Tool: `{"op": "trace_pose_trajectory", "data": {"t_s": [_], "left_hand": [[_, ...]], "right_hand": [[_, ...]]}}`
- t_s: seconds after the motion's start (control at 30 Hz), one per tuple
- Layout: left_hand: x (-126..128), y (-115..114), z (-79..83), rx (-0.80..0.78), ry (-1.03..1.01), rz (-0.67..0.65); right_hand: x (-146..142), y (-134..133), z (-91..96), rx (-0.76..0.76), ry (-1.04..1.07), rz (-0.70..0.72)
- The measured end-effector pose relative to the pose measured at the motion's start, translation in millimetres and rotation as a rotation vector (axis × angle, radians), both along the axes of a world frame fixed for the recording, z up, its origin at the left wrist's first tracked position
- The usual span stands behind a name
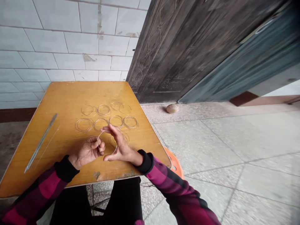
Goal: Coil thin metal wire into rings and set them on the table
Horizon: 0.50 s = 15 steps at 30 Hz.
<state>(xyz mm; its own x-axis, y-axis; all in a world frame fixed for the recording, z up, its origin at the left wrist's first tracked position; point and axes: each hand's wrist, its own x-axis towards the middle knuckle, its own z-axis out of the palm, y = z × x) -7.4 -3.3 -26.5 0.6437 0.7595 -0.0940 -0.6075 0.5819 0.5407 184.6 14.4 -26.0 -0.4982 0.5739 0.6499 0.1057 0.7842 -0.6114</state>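
Above the yellow wooden tabletop (63, 103), my left hand (87, 152) and my right hand (119, 145) face each other near the front edge. Both pinch a thin gold-coloured wire ring (100, 136) between their fingers. Several similar loose wire rings (103, 110) lie flat in rows beyond my hands. One more ring (124, 137) lies partly hidden behind my right hand. To the left of my hands lies a long narrow metal bar (40, 143), with a fine straight wire (47, 147) beside it.
The table's far corner stands near a white tiled wall (58, 40) and a dark carved door (175, 53). An orange stool rim (174, 164) shows past the right edge. A round stone (172, 108) sits on the speckled floor (211, 147).
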Motion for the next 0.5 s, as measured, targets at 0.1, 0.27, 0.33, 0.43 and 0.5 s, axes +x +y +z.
{"op": "trace_pose_trajectory", "data": {"t_s": [0.1,0.27,0.33,0.43,0.5], "left_hand": [[2.2,-1.0,0.3,0.006,0.001,0.011],[6.3,-2.9,2.3,0.019,0.014,0.034],[7.0,-2.8,2.3,0.017,0.021,0.036],[7.2,-2.1,1.7,0.020,0.025,0.045],[7.0,-1.9,1.3,0.021,0.023,0.045]], "right_hand": [[0.2,-0.3,-2.5,-0.019,0.033,-0.012],[0.6,-0.2,-5.7,-0.015,0.038,0.007],[0.4,-0.4,-6.1,-0.010,0.019,-0.001],[-0.2,-0.8,-5.6,-0.001,0.025,-0.016],[-0.6,-1.5,-4.5,0.021,0.025,-0.029]]}}
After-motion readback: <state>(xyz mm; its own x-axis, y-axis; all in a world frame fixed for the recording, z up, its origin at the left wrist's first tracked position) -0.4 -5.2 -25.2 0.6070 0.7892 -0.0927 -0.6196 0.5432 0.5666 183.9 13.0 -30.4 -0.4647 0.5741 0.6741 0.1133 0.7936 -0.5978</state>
